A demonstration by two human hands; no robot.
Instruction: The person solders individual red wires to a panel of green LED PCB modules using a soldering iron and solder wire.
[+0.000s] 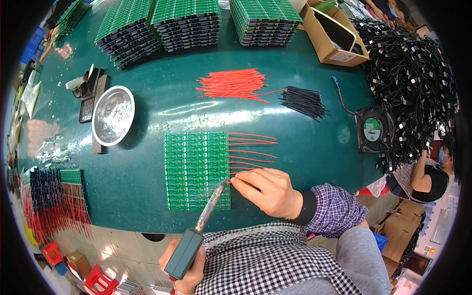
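Observation:
A green circuit board panel (196,169) lies flat before me, with several red wires (253,152) sticking out from its right edge. My left hand (189,268) is wrapped round the grey handle of a soldering iron (209,209), whose tip meets the board's right edge. Right beside that tip, my right hand (268,191) pinches a short red wire against the edge; most of this wire is hidden by the fingers. Beyond the panel lie a pile of loose red wires (231,83) and a bundle of black wires (302,102).
A white metal bowl (113,115) stands left beside a dark holder (88,96). Stacked boards (187,24) line the far side, near a cardboard box (334,37). Rightward are a fan (373,129) and heaped black cables (413,78). Wired boards (54,191) sit at the left edge.

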